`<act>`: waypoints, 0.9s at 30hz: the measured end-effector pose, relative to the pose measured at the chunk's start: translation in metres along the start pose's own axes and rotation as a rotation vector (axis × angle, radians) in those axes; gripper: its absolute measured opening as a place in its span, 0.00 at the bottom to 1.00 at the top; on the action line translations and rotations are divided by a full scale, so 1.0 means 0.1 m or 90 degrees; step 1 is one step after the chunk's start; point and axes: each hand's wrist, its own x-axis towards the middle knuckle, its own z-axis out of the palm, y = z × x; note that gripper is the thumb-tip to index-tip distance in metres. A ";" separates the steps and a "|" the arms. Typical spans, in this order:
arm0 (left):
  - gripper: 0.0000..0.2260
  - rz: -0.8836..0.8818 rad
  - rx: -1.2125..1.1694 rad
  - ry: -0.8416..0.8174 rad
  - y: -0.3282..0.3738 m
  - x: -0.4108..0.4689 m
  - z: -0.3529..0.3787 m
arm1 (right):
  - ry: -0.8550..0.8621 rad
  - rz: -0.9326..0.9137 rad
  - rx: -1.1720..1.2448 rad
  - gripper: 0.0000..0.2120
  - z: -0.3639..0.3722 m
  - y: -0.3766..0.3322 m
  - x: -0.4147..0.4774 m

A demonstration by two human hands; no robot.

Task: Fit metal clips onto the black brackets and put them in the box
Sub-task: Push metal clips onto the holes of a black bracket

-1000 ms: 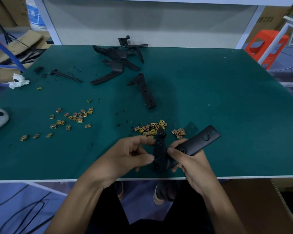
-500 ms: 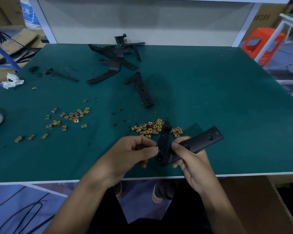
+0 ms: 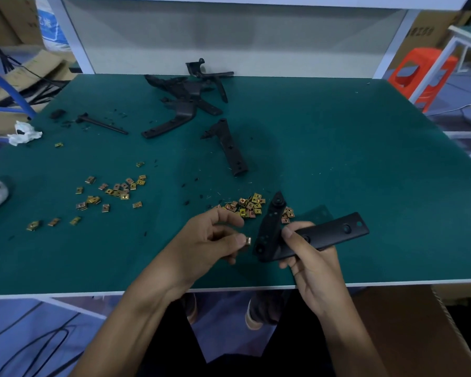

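Fitting is at the approach stage. The left hand (image 3: 210, 240) pinches one metal clip (image 3: 247, 240) between thumb and forefinger. The right hand (image 3: 310, 270) is wrapped round the held bracket (image 3: 324, 236) at its bend. The two hands are apart, and a narrow gap separates clip and bracket; no contact is visible.

All positions below are relative to the held bracket.

- Bracket form: one piece with two arms meeting at the bend. The long arm runs out to the right and slightly away from the person. The short arm points away from the person, its tip beside the clip heap.
- Clip: just left of the short arm's near end, level with the bend. The left hand is the nearer hand. The coming move is probably a short rightward push onto the bracket edge. The clip's open side cannot be made out.
- Clip heap (image 3: 249, 205): just left of the short arm's tip. Pieces overlap, so no exact count.
- Second scatter of clips (image 3: 114, 190): well to the left, with three strays nearer the person.
- Lone bracket (image 3: 229, 148): one piece, beyond the heap.
- Bracket pile (image 3: 185, 93): farther beyond, tangled, apparently three or more.
- Cardboard box (image 3: 419, 317): below and to the right, under the table (image 3: 365, 159) edge. Probably the destination.
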 end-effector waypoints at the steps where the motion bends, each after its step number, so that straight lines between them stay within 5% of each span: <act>1: 0.07 0.001 0.006 -0.003 0.01 0.00 -0.02 | 0.004 0.002 0.006 0.02 -0.01 0.00 0.00; 27: 0.12 0.005 0.088 -0.041 0.04 0.03 -0.03 | -0.050 0.027 -0.010 0.03 -0.06 0.02 0.01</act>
